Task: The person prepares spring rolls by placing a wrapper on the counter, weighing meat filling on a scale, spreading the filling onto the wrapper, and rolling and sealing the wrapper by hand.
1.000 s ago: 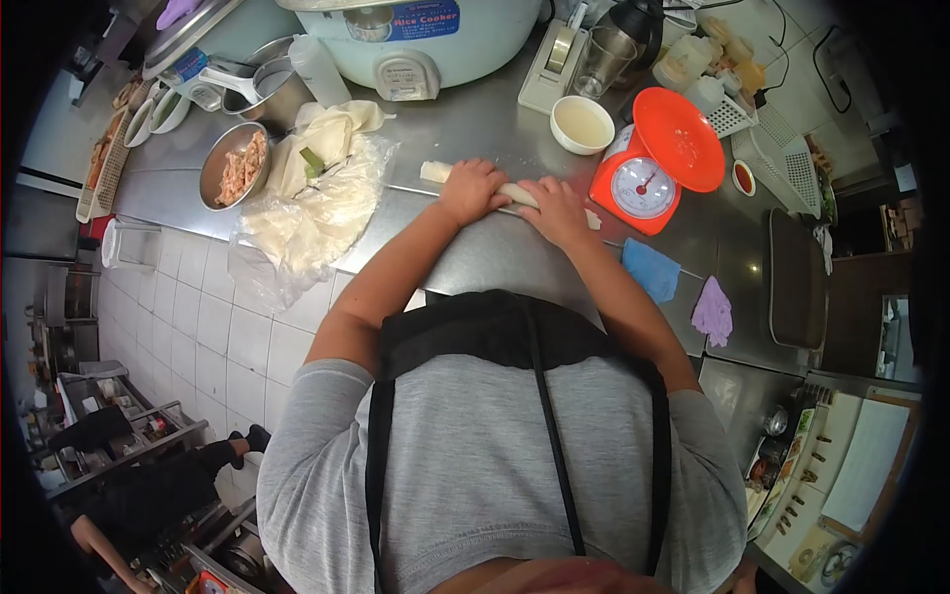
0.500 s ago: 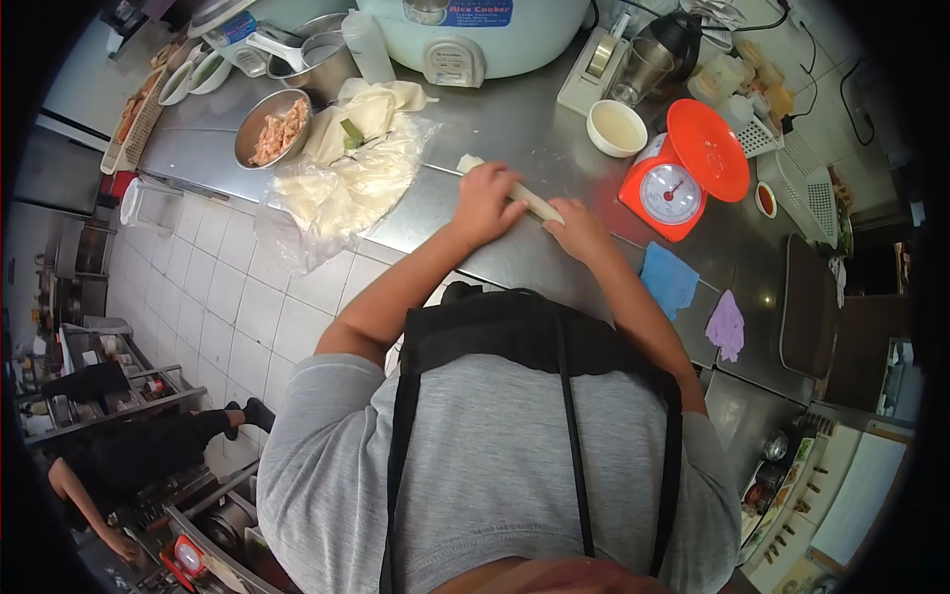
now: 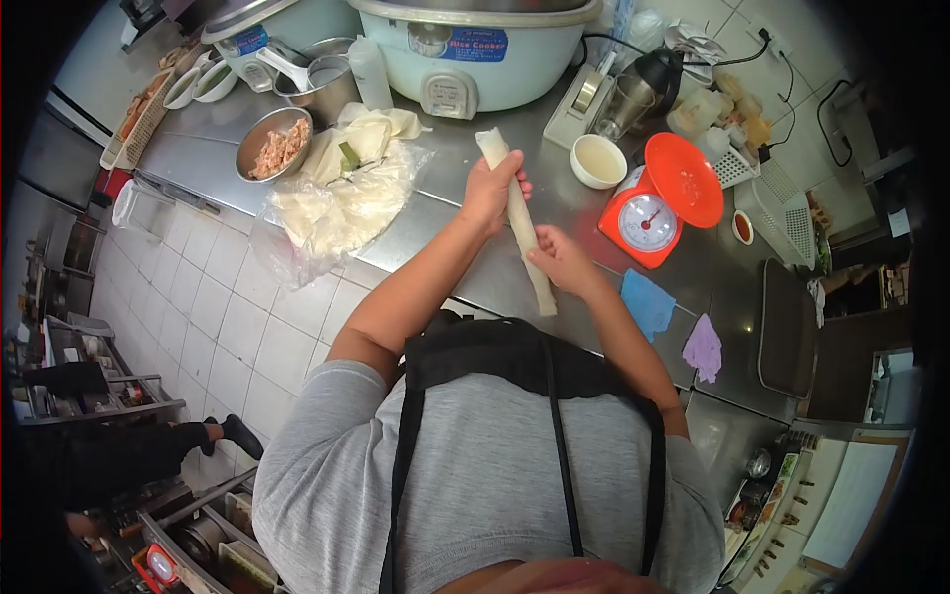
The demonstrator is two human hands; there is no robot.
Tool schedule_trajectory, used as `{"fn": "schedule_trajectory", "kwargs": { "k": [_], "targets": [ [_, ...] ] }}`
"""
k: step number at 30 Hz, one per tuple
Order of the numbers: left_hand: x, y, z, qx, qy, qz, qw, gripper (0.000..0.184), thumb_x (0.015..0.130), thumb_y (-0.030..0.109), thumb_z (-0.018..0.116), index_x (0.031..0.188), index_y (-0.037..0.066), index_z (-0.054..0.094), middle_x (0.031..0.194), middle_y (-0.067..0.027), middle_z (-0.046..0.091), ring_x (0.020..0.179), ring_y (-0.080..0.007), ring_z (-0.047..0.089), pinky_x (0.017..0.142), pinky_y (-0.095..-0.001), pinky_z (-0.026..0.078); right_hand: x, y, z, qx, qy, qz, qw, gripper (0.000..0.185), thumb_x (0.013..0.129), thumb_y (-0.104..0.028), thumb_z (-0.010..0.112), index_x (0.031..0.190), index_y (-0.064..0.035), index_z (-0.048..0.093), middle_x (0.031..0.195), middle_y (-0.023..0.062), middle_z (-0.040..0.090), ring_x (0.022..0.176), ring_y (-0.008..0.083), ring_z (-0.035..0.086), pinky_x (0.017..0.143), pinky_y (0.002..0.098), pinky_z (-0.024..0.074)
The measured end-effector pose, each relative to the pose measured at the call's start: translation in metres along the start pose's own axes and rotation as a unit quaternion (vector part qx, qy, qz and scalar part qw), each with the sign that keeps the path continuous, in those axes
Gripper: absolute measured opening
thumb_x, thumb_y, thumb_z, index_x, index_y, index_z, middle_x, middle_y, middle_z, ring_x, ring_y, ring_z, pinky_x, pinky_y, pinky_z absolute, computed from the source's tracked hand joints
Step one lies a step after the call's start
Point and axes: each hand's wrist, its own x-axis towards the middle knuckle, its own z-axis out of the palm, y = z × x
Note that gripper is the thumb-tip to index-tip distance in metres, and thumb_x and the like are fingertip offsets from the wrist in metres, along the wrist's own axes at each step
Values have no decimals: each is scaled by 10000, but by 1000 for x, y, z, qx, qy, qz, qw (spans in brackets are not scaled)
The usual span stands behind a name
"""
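Left hand (image 3: 490, 193) and right hand (image 3: 561, 259) both grasp the roll (image 3: 522, 226), now swung from left-right to near-far, so rolling seems paused

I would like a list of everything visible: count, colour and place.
Roll: 1, cream, in the left hand
Sheets: several, cream, left of the roll
Metal bowl: 1, silver with pinkish filling, left of sheets
Rice cookers: 2, pale aqua, back of counter
Pot: 1, silver, behind the metal bowl
Squeeze bottle: 1, whitish, beside the pot
Tape dispenser: 1, whitish, right of the cookers
White bowl: 1, white, beside the scale
Scale: 1, orange, right of the roll
Cloths: 2, blue and purple, counter's right
Tray: 1, dark, far right
Baskets: several, pale, both sides
Another person's shoes: 2, black, lower left
Rest: too small to count
Left hand: 1, bare, around the roll
Right hand: 1, bare, touching it
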Motion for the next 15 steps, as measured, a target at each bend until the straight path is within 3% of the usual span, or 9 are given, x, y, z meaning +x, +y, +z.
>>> {"fn": "schedule_trajectory", "kwargs": {
  "k": [2,4,7,11,15],
  "targets": [
    [-6,14,14,40,-57,75,995,149,840,172,566,880,50,490,734,-57,532,631,-152,546,590,-278,479,-2,-29,-11,-69,105,-126,984,404,779,-71,565,1172,-41,477,972,104,501,809,180,515,753,295,426],
    [-11,20,27,50,-117,136,982,138,832,153,570,887,43,508,743,-49,544,628,-130,540,572,-256,463,-11,-79,-26,-137,215,-284,924,431,745,-23,551,1171,-59,494,987,127,494,849,229,516,768,321,422],
    [-21,28,41,139,-170,198,955,124,822,126,575,897,42,524,748,-28,553,627,-96,527,557,-236,443,-19,-114,-41,-239,262,-375,856,462,695,29,522,1147,-67,523,983,133,494,892,282,491,788,354,410],
    [-34,39,50,249,-224,236,912,100,811,105,580,884,54,533,723,9,543,625,-58,504,553,-214,421,-18,-122,-51,-260,246,-403,842,489,659,83,492,1108,-98,557,994,121,493,906,285,489,778,373,403],
    [-41,53,50,272,-293,203,894,93,812,111,585,871,56,537,696,26,522,614,-47,483,543,-201,402,-20,-129,-60,-300,230,-412,829,436,653,83,508,1033,-115,593,951,95,511,881,280,496,751,373,410]
  ]
}}
